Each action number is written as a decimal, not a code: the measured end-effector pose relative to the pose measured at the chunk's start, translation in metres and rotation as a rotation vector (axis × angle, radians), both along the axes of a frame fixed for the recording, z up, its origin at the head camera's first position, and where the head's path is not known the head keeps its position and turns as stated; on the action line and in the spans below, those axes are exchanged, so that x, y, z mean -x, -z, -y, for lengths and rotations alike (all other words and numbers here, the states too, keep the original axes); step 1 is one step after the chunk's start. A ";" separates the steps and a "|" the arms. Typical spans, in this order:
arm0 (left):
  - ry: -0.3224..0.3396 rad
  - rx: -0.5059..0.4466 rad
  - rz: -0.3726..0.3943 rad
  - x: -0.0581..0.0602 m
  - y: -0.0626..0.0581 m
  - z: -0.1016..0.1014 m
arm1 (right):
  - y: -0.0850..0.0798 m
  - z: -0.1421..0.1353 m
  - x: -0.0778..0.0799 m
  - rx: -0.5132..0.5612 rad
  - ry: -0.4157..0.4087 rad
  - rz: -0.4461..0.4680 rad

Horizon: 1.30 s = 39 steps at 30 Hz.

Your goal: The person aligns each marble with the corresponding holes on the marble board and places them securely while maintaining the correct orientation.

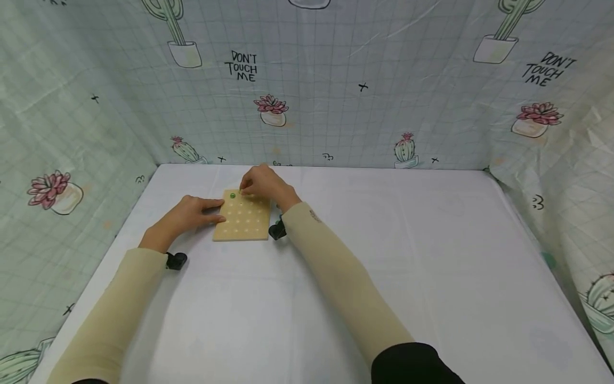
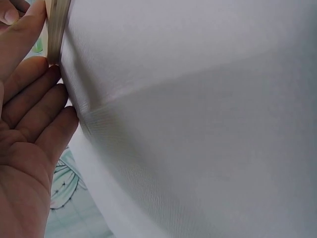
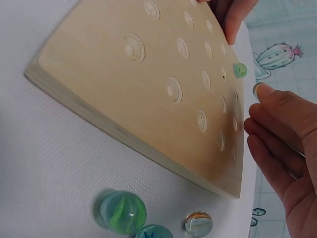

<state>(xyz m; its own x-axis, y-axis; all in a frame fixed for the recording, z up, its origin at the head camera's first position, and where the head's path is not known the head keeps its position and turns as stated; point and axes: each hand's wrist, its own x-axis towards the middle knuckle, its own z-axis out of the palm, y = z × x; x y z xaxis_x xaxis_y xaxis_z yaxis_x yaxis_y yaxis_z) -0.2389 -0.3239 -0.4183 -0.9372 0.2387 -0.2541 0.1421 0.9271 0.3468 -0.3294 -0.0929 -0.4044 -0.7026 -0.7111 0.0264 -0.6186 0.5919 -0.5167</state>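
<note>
A square wooden board (image 1: pixel 242 233) with rows of round hollows lies on the white table. One green marble (image 3: pixel 240 70) sits in a hollow near its far left corner. My left hand (image 1: pixel 192 212) touches the board's left edge, thumb and fingers extended; in the left wrist view the fingertips rest right at the board's side. Over the far edge, my right hand (image 1: pixel 266 186) pinches a small glass marble (image 3: pixel 255 89) between thumb and finger, mostly hidden by the thumb. The right hand is just to the right of the green marble.
Beside the board, under the right wrist, lie a green-swirled marble (image 3: pixel 124 212), a blue-patterned marble (image 3: pixel 154 232) and an orange-streaked clear marble (image 3: pixel 199 224). A cactus-print curtain (image 1: pixel 316 106) hangs behind the white table (image 1: pixel 384 256) and along its sides.
</note>
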 end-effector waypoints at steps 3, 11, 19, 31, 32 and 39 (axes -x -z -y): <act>-0.006 -0.004 0.012 -0.001 -0.001 0.000 | 0.000 0.002 0.000 -0.012 -0.003 0.021; -0.018 -0.013 0.005 -0.001 -0.002 0.000 | 0.000 0.004 0.001 -0.016 0.013 0.020; -0.029 -0.016 0.020 -0.001 -0.001 -0.001 | 0.000 0.005 -0.001 -0.012 0.009 0.027; -0.019 -0.025 0.008 0.000 -0.002 0.000 | -0.002 0.006 0.000 -0.052 0.018 0.041; -0.020 -0.024 0.008 0.000 -0.002 0.000 | -0.002 0.006 0.000 -0.056 0.020 0.038; -0.019 -0.013 0.012 0.000 -0.001 0.001 | -0.004 0.003 0.000 -0.084 -0.018 0.008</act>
<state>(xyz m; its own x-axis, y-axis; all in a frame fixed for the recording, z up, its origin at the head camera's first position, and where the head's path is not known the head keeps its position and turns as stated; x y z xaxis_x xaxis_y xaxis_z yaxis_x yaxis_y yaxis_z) -0.2394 -0.3250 -0.4176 -0.9386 0.2244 -0.2622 0.1206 0.9250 0.3603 -0.3290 -0.0955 -0.3999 -0.6899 -0.7228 -0.0395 -0.6255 0.6227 -0.4701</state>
